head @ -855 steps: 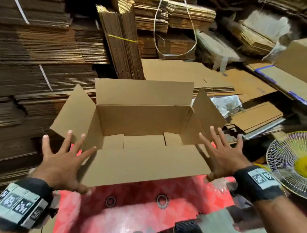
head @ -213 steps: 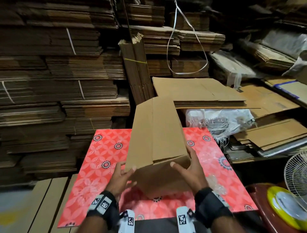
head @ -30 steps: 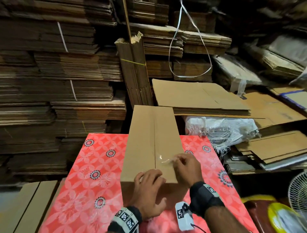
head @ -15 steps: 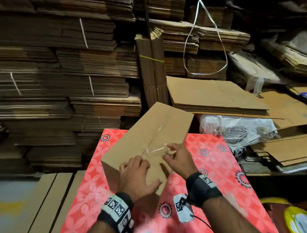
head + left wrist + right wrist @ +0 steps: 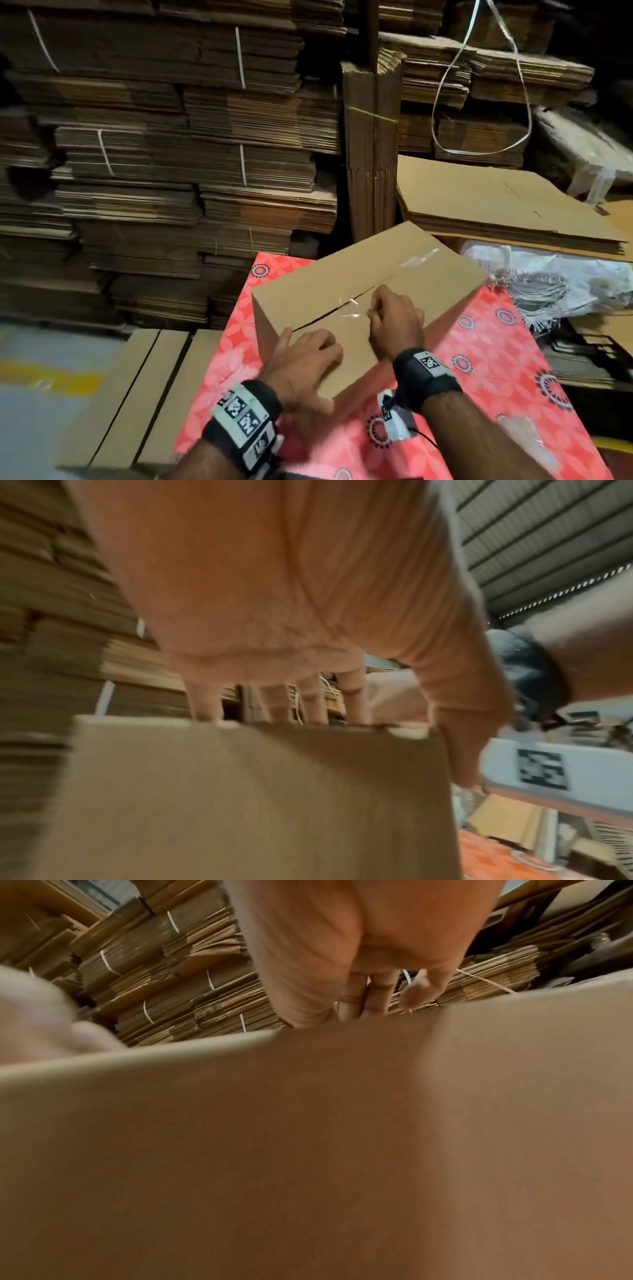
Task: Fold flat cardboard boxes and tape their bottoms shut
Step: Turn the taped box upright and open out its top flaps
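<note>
A: The cardboard box [image 5: 363, 291] lay lengthwise a second ago; now it's turned crosswise on the red cloth [image 5: 479, 370].

B: And the left hand [image 5: 301, 366] slid to the near-left corner. The right hand [image 5: 394, 322] seems to pinch clear tape [image 5: 349, 310] at the seam, though it's blurry.

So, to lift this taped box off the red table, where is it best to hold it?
Probably the cardboard box by its two short end walls, one hand from each side: it lies long and upside down, and the top seam near the right hand still gapes.
</note>
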Available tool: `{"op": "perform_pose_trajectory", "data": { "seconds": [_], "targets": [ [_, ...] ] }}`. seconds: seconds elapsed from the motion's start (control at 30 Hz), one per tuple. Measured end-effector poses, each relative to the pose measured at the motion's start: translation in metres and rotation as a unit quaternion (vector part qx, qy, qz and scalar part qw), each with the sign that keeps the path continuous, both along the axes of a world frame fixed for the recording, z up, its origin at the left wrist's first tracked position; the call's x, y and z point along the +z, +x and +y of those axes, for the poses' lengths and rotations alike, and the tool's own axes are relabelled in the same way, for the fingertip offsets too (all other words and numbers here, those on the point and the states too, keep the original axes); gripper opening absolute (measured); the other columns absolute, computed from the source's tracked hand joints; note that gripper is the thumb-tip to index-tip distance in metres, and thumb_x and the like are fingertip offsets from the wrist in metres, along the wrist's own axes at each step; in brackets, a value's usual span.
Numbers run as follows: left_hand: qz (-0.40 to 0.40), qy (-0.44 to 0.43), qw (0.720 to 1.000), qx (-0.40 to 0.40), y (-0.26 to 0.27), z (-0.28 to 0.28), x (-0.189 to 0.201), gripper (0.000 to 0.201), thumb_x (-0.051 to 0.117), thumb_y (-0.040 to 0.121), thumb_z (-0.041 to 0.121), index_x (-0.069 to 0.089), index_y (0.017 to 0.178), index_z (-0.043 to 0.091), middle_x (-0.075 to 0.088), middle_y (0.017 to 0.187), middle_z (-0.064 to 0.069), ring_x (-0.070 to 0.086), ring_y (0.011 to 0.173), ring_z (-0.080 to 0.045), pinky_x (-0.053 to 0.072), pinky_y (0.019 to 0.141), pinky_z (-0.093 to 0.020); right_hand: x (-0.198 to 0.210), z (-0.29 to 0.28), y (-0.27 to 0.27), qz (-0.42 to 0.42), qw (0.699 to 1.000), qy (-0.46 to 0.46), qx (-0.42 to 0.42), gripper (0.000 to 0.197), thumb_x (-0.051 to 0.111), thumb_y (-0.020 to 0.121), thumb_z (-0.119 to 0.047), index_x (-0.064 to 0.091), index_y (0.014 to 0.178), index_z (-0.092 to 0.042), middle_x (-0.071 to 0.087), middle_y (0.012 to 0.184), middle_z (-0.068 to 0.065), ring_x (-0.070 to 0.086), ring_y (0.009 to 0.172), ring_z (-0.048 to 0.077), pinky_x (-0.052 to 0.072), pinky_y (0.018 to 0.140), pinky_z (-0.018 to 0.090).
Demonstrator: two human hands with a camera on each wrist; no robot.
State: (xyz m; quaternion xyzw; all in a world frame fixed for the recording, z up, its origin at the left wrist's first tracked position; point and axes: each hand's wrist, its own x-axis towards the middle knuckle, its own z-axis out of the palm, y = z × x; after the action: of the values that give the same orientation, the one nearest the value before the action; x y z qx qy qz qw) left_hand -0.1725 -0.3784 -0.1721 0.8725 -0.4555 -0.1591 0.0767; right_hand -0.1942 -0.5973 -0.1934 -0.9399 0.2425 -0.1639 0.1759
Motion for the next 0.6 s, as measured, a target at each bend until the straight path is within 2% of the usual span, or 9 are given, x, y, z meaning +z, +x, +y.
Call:
{"op": "perform_pose_trajectory", "data": {
  "seconds": [0.1,0.17,0.23,0.3,0.37,0.43,0.5,0.6],
  "targets": [
    [0.018,0.028,0.999,-0.001,0.020,0.033,0.008,0.062,0.076,0.077,0.034,0.045,0.131,0.034,0.029,0.150,0.017,0.031,0.140,-0.006,0.002,0.122,-0.057,-0.001,0.000,-0.001,-0.004,1.000,0.007,-0.017,0.026,0.064,0.093,-0.020,0.055,0.110,-0.038,0.062,0.090,-0.010,0.047,0.101,0.021,0.033,0.085,0.040],
    [0.023,0.035,0.999,0.014,0.032,0.049,0.010,0.061,0.075,0.078,0.028,0.044,0.130,0.036,0.027,0.152,0.022,0.029,0.142,-0.003,0.004,0.122,-0.058,0.001,-0.001,-0.004,-0.014,0.999,0.044,-0.001,0.035,0.064,0.095,-0.017,0.059,0.122,-0.039,0.069,0.094,-0.008,0.053,0.102,0.021,0.043,0.088,0.040],
    [0.027,0.021,0.999,0.035,0.040,0.054,0.010,0.053,0.073,0.078,0.030,0.044,0.121,0.037,0.033,0.146,0.022,0.034,0.138,-0.005,0.008,0.122,-0.058,0.003,-0.003,-0.006,-0.023,0.997,0.071,-0.005,0.026,0.065,0.097,-0.017,0.068,0.119,-0.031,0.073,0.098,-0.003,0.060,0.096,0.021,0.051,0.085,0.034],
    [0.000,-0.004,0.999,0.052,0.041,0.046,0.007,0.044,0.069,0.078,0.046,0.046,0.115,0.036,0.041,0.134,0.019,0.041,0.129,-0.009,0.017,0.118,-0.056,0.008,0.001,-0.006,-0.018,0.998,0.064,-0.014,0.018,0.064,0.098,-0.018,0.073,0.112,-0.024,0.073,0.102,0.000,0.061,0.090,0.019,0.051,0.084,0.030],
    [-0.053,-0.032,0.996,0.069,0.038,0.030,0.001,0.050,0.057,0.074,0.066,0.048,0.114,0.036,0.044,0.123,0.013,0.044,0.122,-0.014,0.027,0.110,-0.049,0.012,0.003,-0.002,-0.017,0.998,0.054,-0.019,0.018,0.059,0.099,-0.018,0.073,0.110,-0.020,0.072,0.105,0.004,0.062,0.093,0.022,0.051,0.085,0.032],
    [-0.080,-0.078,0.990,0.086,0.033,0.014,-0.010,0.057,0.048,0.071,0.073,0.050,0.114,0.035,0.045,0.118,0.010,0.045,0.117,-0.017,0.032,0.102,-0.045,0.018,0.007,0.001,-0.017,0.999,0.046,-0.014,0.022,0.055,0.097,-0.020,0.072,0.110,-0.016,0.067,0.109,0.008,0.060,0.097,0.025,0.049,0.087,0.033],
    [-0.103,-0.123,0.982,0.099,0.030,0.006,-0.024,0.056,0.049,0.072,0.074,0.053,0.110,0.033,0.045,0.113,0.008,0.045,0.110,-0.019,0.034,0.097,-0.043,0.020,0.012,0.004,-0.005,0.999,0.046,-0.011,0.028,0.056,0.093,-0.032,0.069,0.111,-0.015,0.060,0.114,0.007,0.059,0.101,0.025,0.049,0.088,0.034],
    [-0.137,-0.163,0.972,0.101,0.027,0.006,-0.039,0.050,0.052,0.075,0.072,0.053,0.101,0.030,0.043,0.107,0.007,0.044,0.102,-0.019,0.035,0.096,-0.045,0.022,0.023,0.007,0.014,1.000,0.022,-0.013,0.042,0.060,0.085,-0.056,0.062,0.101,-0.017,0.038,0.126,-0.001,0.056,0.096,0.020,0.051,0.079,0.033]
  ]
}}
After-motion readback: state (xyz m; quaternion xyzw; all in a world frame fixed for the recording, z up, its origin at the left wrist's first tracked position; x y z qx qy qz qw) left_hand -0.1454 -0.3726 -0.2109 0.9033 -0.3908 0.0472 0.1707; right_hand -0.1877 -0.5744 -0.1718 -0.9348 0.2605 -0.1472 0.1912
